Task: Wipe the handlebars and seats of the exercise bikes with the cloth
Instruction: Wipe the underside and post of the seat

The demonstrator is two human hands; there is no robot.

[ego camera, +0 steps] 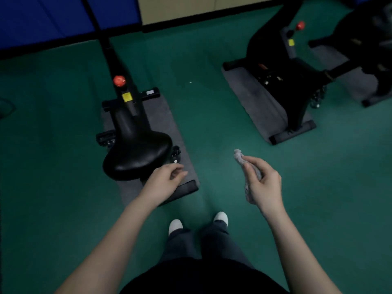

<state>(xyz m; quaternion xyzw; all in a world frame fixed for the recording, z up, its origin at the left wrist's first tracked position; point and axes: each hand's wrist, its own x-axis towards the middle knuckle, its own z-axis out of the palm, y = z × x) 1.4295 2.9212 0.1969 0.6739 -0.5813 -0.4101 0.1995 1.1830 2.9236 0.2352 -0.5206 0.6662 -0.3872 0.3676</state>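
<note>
A black exercise bike stands at the left, its wide glossy seat (137, 154) pointing toward me and its frame (118, 66) rising to the top edge; the handlebars are out of view. My left hand (164, 180) hovers just right of the seat's rear edge, fingers loosely curled, holding nothing. My right hand (263, 183) grips a crumpled grey cloth (239, 155) over the floor between the bikes. A second black bike (282, 66) stands at the upper right, its seat and handlebars not visible.
Each bike rests on a grey mat (165, 124) on the green floor (201, 92). A third machine (373, 45) shows at the far right edge. Blue wall panels (42, 18) and a beige wall line the back. My white shoes (176, 225) are below.
</note>
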